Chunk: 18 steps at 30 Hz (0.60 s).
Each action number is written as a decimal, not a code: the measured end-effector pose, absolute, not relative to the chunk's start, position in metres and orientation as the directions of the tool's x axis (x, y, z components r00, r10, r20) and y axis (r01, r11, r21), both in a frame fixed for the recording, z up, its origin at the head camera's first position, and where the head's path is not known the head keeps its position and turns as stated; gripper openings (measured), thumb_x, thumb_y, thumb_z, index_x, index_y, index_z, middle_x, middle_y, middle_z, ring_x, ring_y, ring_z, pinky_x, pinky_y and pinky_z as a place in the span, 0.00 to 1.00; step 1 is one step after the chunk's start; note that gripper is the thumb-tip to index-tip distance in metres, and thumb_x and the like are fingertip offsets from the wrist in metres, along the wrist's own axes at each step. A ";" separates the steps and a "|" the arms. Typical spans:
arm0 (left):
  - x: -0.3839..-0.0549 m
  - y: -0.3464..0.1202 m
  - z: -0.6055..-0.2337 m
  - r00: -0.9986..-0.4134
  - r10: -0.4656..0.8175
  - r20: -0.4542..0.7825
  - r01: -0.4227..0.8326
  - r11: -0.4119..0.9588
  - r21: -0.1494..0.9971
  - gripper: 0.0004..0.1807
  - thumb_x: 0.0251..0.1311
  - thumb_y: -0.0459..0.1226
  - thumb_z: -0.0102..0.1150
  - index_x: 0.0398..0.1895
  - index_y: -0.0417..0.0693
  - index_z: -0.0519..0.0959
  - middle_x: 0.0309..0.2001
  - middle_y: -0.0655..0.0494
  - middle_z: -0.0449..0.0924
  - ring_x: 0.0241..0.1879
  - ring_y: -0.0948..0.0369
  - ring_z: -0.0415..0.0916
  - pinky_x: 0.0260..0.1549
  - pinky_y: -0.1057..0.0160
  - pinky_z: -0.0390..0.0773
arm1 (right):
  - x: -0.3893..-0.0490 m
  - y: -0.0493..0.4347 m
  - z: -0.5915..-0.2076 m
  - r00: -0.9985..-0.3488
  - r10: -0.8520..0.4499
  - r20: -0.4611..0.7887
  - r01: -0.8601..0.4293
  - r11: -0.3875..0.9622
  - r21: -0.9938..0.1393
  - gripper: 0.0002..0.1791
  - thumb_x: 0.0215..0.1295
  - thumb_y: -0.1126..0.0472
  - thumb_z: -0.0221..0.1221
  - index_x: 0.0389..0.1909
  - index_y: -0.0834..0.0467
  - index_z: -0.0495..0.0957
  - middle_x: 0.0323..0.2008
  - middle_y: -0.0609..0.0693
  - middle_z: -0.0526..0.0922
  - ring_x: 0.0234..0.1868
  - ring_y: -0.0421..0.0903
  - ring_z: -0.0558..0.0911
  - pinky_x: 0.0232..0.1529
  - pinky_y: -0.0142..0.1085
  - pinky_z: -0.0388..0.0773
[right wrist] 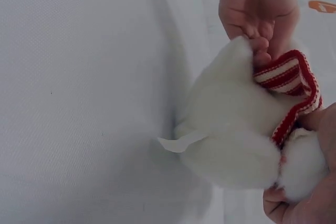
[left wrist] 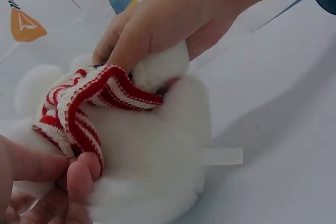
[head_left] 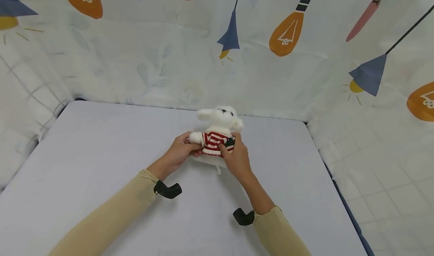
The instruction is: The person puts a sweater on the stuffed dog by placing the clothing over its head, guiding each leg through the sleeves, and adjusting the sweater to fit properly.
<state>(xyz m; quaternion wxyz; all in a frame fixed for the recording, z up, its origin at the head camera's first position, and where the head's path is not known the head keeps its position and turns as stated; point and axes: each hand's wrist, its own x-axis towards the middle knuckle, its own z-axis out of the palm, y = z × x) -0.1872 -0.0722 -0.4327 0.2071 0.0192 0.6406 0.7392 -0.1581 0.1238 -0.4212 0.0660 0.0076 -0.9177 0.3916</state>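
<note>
A white plush toy (head_left: pixel 222 118) with floppy ears and a dark nose is held between both hands near the table's far edge. It wears a red-and-white striped knitted sweater (head_left: pixel 211 143) with a dark patch. My left hand (head_left: pixel 178 150) pinches the sweater's edge by the toy's arm on the left; its thumb and fingers (left wrist: pixel 81 177) meet there in the left wrist view. On the other side, my right hand (head_left: pixel 238 158) grips the toy's other arm and the sweater. The sweater hem stands away from the fluffy white body (right wrist: pixel 226 114). A white fabric tag (left wrist: pixel 223 156) sticks out at the toy's bottom.
A pale cloth covers the table (head_left: pixel 112 135). Behind it hangs a white printed curtain (head_left: pixel 190 60) with lamps and bulbs, which continues along both sides. Dark wrist mounts (head_left: pixel 168 190) sit at both cuffs of the beige sleeves (head_left: pixel 112 211).
</note>
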 end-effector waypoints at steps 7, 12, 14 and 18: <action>-0.184 -0.072 -0.432 -0.920 0.297 -0.257 -0.318 -0.177 0.931 0.23 0.57 0.28 0.50 0.57 0.51 0.68 0.27 0.59 0.76 0.23 0.65 0.71 0.22 0.70 0.69 | -0.158 0.125 -0.421 -0.989 0.034 0.145 -0.077 0.714 -0.696 0.29 0.61 0.49 0.56 0.59 0.55 0.59 0.48 0.55 0.77 0.45 0.45 0.79 0.40 0.40 0.79; -0.180 -0.075 -0.430 -0.937 0.265 -0.227 -0.290 -0.230 0.929 0.33 0.54 0.26 0.48 0.64 0.61 0.64 0.23 0.60 0.68 0.17 0.65 0.62 0.18 0.69 0.61 | -0.157 0.129 -0.421 -0.986 0.058 0.154 -0.062 0.737 -0.673 0.27 0.61 0.51 0.56 0.58 0.55 0.61 0.48 0.56 0.78 0.46 0.47 0.80 0.42 0.41 0.79; -0.178 -0.077 -0.431 -0.939 0.268 -0.215 -0.280 -0.234 0.931 0.33 0.54 0.26 0.48 0.64 0.60 0.64 0.22 0.60 0.67 0.17 0.66 0.60 0.18 0.69 0.60 | -0.157 0.131 -0.421 -0.986 0.069 0.153 -0.051 0.746 -0.664 0.27 0.61 0.51 0.57 0.58 0.55 0.61 0.48 0.56 0.78 0.46 0.47 0.80 0.42 0.42 0.79; -0.177 -0.078 -0.430 -0.932 0.284 -0.227 -0.284 -0.179 0.942 0.29 0.56 0.28 0.48 0.62 0.57 0.67 0.24 0.59 0.69 0.19 0.65 0.63 0.19 0.68 0.63 | -0.157 0.133 -0.421 -0.988 0.056 0.144 -0.054 0.748 -0.662 0.27 0.61 0.51 0.56 0.58 0.55 0.60 0.49 0.55 0.78 0.46 0.46 0.80 0.41 0.40 0.80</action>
